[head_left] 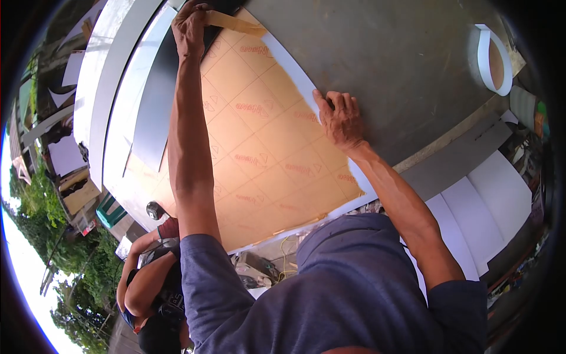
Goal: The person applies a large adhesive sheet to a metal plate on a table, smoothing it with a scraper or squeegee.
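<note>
A large sheet covered in brown printed protective paper (247,135) lies in front of me, with a bare white border (295,68) along its right and near edges. At the far end, my left hand (190,29) is closed on a peeled strip of the brown paper (236,23), which stretches right to the sheet's far corner. My right hand (341,120) rests on the white border at the right edge. One finger points forward along it while the others are bent, and nothing shows in its grasp.
A grey table surface (401,76) extends to the right, with a curled white strip (484,62) on it. Dark and grey panels (156,100) lie left. A co-worker (156,283) is at lower left near a black round object (155,210). White sheets (477,206) lie at lower right.
</note>
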`<control>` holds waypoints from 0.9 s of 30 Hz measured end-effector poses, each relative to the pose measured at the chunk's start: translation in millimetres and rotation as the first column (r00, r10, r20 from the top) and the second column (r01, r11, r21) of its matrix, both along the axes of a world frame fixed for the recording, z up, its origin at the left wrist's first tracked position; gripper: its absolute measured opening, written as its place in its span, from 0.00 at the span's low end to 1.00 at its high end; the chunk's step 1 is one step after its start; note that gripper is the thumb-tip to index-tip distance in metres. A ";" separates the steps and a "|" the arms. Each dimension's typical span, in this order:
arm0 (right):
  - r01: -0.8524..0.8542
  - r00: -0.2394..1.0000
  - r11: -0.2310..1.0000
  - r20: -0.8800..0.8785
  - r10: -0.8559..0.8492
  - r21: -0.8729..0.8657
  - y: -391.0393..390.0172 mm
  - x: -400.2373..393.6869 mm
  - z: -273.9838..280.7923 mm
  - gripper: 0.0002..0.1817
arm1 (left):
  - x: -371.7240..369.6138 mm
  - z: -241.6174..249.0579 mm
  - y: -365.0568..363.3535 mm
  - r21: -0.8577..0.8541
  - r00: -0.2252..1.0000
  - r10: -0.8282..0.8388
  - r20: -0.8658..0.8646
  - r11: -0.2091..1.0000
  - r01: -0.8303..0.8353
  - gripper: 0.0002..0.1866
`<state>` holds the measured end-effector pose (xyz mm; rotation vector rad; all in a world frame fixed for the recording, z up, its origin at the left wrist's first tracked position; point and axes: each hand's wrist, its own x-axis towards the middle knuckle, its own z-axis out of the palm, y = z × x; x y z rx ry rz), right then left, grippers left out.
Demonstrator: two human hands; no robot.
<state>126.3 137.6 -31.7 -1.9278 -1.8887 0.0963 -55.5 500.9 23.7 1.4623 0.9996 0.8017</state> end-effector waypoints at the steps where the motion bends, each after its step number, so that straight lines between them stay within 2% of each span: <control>1: 0.002 1.000 1.000 0.006 -0.002 0.007 -0.2 0.0 -0.8 0.27 | -4.6 -12.7 6.3 0.018 0.999 -0.041 0.031 0.999 0.040 0.23; 2: 0.001 1.000 1.000 0.008 -0.001 0.012 0.0 0.4 -1.3 0.27 | -10.4 -24.5 12.2 0.040 0.995 -0.081 0.061 0.996 0.079 0.20; 3: 0.001 1.000 1.000 0.011 -0.001 0.018 0.8 0.3 -1.5 0.26 | -15.9 -29.2 14.7 0.015 0.985 -0.170 0.022 0.985 0.169 0.24; 6: 0.000 1.000 1.000 0.027 -0.001 0.024 0.9 0.2 -0.4 0.25 | 11.4 23.0 -40.4 -0.011 0.925 -0.131 -0.355 0.991 0.136 0.30; 7: -0.004 1.000 1.000 0.031 0.004 0.022 0.6 -0.1 -0.2 0.25 | 16.4 24.4 -51.5 0.140 0.837 -0.106 -0.537 0.967 0.213 0.32; 9: 0.002 1.000 1.000 0.005 -0.002 0.014 1.8 -0.2 -1.2 0.24 | 22.2 25.3 -69.3 0.351 0.573 0.050 -0.818 0.833 0.428 0.35; 12: 0.022 0.998 0.999 -0.051 -0.020 0.039 3.3 -1.8 2.1 0.21 | 20.9 20.6 -81.9 0.103 0.372 -0.132 -0.919 0.830 0.548 0.31; 14: 0.032 0.994 0.999 -0.110 -0.030 0.017 6.6 -3.9 10.0 0.18 | 16.6 12.1 -91.8 0.149 0.359 -0.094 -0.929 0.792 0.592 0.21; 16: 0.011 0.986 0.999 -0.165 -0.018 -0.044 21.6 1.4 16.9 0.16 | 15.2 11.2 -94.0 0.271 0.385 0.008 -0.923 0.724 0.634 0.18; 17: 0.002 0.982 1.000 -0.187 -0.006 -0.019 31.6 3.4 19.0 0.16 | 15.1 9.4 -93.8 0.357 0.393 0.106 -0.913 0.672 0.648 0.14; 21: -0.044 0.976 0.991 -0.205 0.070 0.130 92.9 15.9 15.3 0.15 | 29.2 15.6 -85.0 0.153 0.361 -0.033 -0.932 0.867 0.474 0.12; 22: -0.072 0.974 0.982 -0.199 0.107 0.174 109.1 15.8 14.9 0.14 | 27.7 11.2 -82.0 0.135 0.374 -0.057 -0.926 0.875 0.465 0.11; 24: -0.073 0.962 0.991 -0.255 0.099 0.110 139.6 18.8 17.4 0.16 | 18.7 0.5 -81.9 0.362 0.450 0.103 -0.887 0.761 0.539 0.09; 26: -0.098 0.961 0.991 -0.248 0.119 0.094 178.0 31.3 21.6 0.16 | 15.8 -14.2 -91.2 0.517 0.598 0.202 -0.776 0.747 0.418 0.07; 27: -0.148 0.966 0.987 -0.207 0.158 0.062 198.2 36.9 24.4 0.18 | 16.1 -21.4 -98.6 0.575 0.628 0.271 -0.729 0.741 0.347 0.06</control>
